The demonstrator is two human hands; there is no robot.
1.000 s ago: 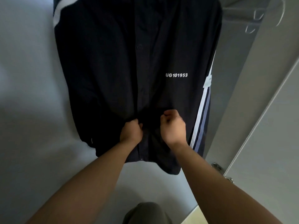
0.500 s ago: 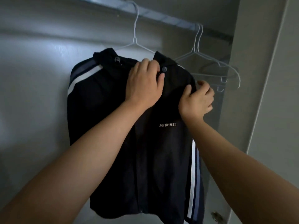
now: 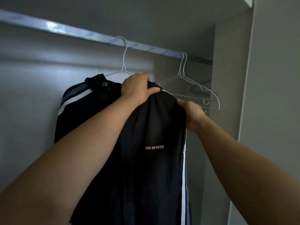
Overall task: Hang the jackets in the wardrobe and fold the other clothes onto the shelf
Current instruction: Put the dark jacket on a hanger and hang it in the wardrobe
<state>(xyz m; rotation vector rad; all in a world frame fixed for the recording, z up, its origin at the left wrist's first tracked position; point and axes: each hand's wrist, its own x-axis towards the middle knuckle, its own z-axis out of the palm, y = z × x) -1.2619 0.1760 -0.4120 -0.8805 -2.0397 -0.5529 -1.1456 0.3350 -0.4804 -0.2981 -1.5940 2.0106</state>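
Hanging step: the dark navy jacket with white sleeve stripes sits mid-frame on a white wire hanger. Left hand pinches its collar, right hand grips the shoulder. Next probably squaring the shoulders.

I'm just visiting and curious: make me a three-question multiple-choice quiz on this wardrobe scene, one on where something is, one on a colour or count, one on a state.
1. Where does the dark jacket hang?
A. on a white wire hanger on the rail
B. on the door
C. on a shelf

2. How many empty wire hangers hook the rail to its right?
A. none
B. two
C. five

3. What is the left hand doing?
A. hanging free
B. gripping the jacket's collar
C. holding the rail

Answers: 1 A, the hanger hooks the rail. 2 B, two hooks sit side by side. 3 B, its fingers close on fabric; the right hand holds the shoulder.
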